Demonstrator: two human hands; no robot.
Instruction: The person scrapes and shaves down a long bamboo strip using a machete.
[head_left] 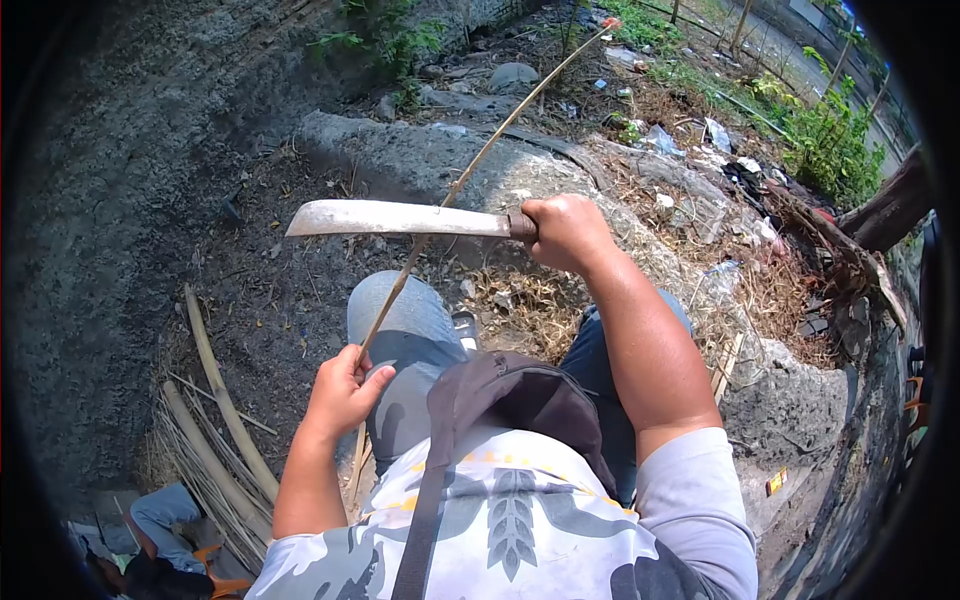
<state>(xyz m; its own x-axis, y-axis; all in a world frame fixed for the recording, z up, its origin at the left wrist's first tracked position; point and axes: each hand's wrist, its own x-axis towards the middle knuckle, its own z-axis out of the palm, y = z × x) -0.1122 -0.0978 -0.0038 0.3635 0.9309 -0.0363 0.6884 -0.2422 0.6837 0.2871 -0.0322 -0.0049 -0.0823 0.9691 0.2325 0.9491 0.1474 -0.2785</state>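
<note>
My right hand (568,232) is closed round the dark handle of a machete (400,217), whose broad pale blade points left. Between the fingers of my left hand (342,396) is a long thin bamboo strip (485,150). The strip slants up and away to the right, its far end above the dirt. The blade crosses over the strip about midway in this view. Below the blade are my knees in jeans (400,300), and a dark bag (520,400) hangs across my front.
Bamboo poles and split strips (215,460) lie at the left. A rough wall (110,200) rises beside them. Another person's leg (165,515) shows at the lower left. Ahead are a concrete ledge (400,150), litter, dry grass and a log (885,205).
</note>
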